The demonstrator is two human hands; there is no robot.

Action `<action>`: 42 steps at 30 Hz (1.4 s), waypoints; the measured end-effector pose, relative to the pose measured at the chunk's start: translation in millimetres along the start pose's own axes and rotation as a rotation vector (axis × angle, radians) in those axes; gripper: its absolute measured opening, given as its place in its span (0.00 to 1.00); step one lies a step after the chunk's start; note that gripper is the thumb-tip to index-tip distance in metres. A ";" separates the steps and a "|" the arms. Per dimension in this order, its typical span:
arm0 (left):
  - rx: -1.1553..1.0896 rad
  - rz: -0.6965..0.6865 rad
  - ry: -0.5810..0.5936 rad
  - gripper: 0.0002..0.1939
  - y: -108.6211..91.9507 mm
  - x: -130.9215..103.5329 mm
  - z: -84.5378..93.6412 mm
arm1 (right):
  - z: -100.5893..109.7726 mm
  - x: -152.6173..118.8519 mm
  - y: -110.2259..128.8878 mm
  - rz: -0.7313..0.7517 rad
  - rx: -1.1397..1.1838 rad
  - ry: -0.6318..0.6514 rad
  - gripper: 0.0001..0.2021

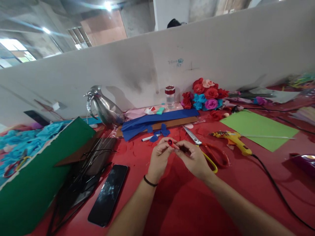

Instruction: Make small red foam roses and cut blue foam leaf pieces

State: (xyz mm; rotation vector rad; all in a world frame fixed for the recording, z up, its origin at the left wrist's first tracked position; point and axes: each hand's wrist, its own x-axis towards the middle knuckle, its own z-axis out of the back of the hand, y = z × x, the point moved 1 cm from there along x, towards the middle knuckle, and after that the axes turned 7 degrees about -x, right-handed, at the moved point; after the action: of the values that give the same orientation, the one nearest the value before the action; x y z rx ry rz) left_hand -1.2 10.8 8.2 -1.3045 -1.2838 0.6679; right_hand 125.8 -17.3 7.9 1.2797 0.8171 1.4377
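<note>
- Your left hand (159, 156) pinches a small red paper roll (170, 142) between thumb and fingers; a dark band (150, 181) circles that wrist.
- Your right hand (194, 158) grasps the same roll from the other side, its fingertips closed at the roll's edge.
- The roll is held up over the red table (182, 209), its open, curled end showing.
- Just beside your right hand lie scissors (193, 135) with open blades and red and yellow handles.
- Beyond your hands are blue paper strips (159, 122), small blue cut pieces (164, 130) and a white-and-blue marker (149, 138).
- Farther back, against the wall (137, 72), stand a silver jug (105, 106) and a clear jar (170, 98) with a red lid; right of the jar is a bunch of red, blue, pink and purple paper flowers (208, 93).
- To your right, a yellow glue gun (232, 139) lies near a green sheet (258, 127), its black cord (270, 180) running toward you.
- To your left, a black phone (108, 195) lies near a green box (41, 183) with blue paper pieces (29, 141).
- Handwriting (176, 62) marks the wall: the lower line seems to read "167"; the upper is too blurred to read surely. You can make out no brand or label.
</note>
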 end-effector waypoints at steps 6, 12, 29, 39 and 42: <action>0.264 -0.237 0.018 0.12 -7.9 -2.4 4.4 | 12.6 1.9 3.0 -0.060 0.179 0.026 0.06; 0.469 -0.407 0.111 0.13 -12.4 -2.1 7.6 | 38.8 10.2 14.1 -0.096 0.257 0.158 0.11; 0.724 -0.517 0.217 0.13 -5.0 2.8 9.7 | 59.8 13.7 24.6 0.017 -0.158 0.353 0.06; 0.509 -0.385 0.150 0.10 -1.8 1.0 7.1 | 55.2 14.4 24.3 -0.064 0.004 0.348 0.05; 0.389 -0.294 0.131 0.09 -0.7 1.6 5.1 | 51.3 14.4 19.0 -0.143 0.111 0.321 0.05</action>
State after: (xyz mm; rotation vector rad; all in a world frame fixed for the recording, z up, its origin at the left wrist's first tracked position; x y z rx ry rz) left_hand -5.7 13.7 8.2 -0.8090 -1.1405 0.5776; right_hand 171.9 -15.2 40.5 1.0600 1.1929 1.5191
